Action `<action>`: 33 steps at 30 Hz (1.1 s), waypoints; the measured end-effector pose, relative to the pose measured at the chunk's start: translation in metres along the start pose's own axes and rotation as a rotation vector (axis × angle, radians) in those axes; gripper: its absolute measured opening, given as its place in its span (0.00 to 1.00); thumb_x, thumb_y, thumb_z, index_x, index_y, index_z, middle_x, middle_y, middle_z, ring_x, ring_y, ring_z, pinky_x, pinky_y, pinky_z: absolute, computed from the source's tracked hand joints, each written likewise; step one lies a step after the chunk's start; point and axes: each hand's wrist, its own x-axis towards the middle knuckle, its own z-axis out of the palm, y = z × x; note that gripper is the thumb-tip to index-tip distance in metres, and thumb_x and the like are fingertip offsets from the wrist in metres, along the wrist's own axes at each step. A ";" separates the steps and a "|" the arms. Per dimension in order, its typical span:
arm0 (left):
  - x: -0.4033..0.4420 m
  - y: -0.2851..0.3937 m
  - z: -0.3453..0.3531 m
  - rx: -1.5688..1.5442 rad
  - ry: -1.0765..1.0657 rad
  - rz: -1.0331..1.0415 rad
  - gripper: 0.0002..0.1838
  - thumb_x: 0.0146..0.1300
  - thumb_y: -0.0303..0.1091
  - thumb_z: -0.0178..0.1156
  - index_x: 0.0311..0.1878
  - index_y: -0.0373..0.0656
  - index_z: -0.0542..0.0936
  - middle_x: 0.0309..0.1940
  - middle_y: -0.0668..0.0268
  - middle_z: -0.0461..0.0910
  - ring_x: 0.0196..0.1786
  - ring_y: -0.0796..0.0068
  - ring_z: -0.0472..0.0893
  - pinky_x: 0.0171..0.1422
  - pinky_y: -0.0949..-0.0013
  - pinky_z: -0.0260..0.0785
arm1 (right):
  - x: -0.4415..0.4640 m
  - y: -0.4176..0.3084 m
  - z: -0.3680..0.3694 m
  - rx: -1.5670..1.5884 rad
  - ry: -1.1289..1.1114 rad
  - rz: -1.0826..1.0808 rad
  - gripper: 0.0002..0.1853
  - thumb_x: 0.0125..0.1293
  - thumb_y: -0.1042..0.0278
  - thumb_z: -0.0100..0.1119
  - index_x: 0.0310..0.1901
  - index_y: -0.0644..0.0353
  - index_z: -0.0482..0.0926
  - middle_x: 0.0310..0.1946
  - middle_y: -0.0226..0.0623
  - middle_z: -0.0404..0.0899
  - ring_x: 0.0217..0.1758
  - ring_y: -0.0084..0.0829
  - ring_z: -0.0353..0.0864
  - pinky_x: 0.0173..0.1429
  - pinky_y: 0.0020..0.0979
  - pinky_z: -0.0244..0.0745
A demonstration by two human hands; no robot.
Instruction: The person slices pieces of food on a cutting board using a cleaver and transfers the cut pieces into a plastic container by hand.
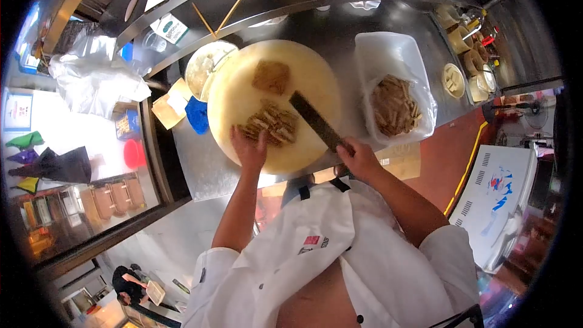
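My left hand (249, 150), thumb and fingers apart, touches the cut strips (273, 124) toward six o'clock on the round board (313, 73); my right hand (361, 158), fingers clamped, grips the knife (317, 121) at four.

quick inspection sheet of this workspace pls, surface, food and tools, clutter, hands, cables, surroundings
surface: round board on a steel counter
job's things: flat brown piece and cut strips on the board; more strips in a lined white tub at the right
clutter: blue item and papers left of the board; plastic bags farther left
grippers: bare hands; left hand at the cut strips, right hand holding a cleaver
cables: nothing seen around the board
surroundings: red floor at right; another person at lower left
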 end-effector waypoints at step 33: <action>-0.009 0.090 0.011 -0.009 -0.058 0.141 0.24 0.60 0.36 0.70 0.61 0.46 0.84 0.73 0.44 0.70 0.75 0.35 0.66 0.78 0.43 0.62 | 0.046 0.002 0.164 0.706 -0.200 0.179 0.09 0.81 0.62 0.50 0.46 0.58 0.75 0.21 0.29 0.71 0.16 0.23 0.67 0.20 0.30 0.62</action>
